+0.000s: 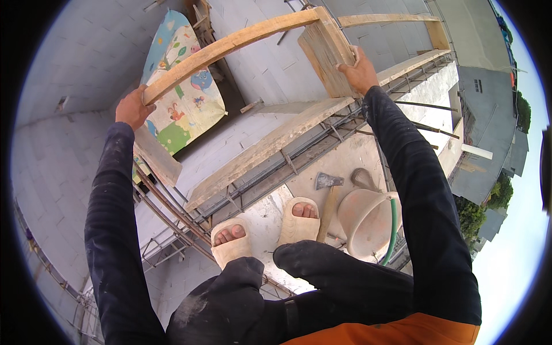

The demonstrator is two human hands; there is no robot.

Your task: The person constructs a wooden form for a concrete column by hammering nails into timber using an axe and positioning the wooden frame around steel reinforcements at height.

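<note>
My left hand (134, 105) grips the left end of a rectangular wooden frame (230, 39), made of light timber slats and wider boards. My right hand (358, 73) is closed on the frame's upright piece at the right. The frame stands tilted over a board (270, 149) lying along steel rebar (288, 161). Behind the frame, down to the left, is a colourful printed mat (181, 103) with cartoon animals. Near my sandalled feet lie a hatchet (326, 190) with a wooden handle and a pale bucket (363, 224) with a green hose (393, 230) over its rim.
I am on a narrow high ledge (322, 167) with rebar along it. Grey block walls (63, 172) drop away at the left. A second wooden frame (391, 19) is at the upper right. Grey buildings (483, 144) and trees (494, 195) stand beyond the right edge.
</note>
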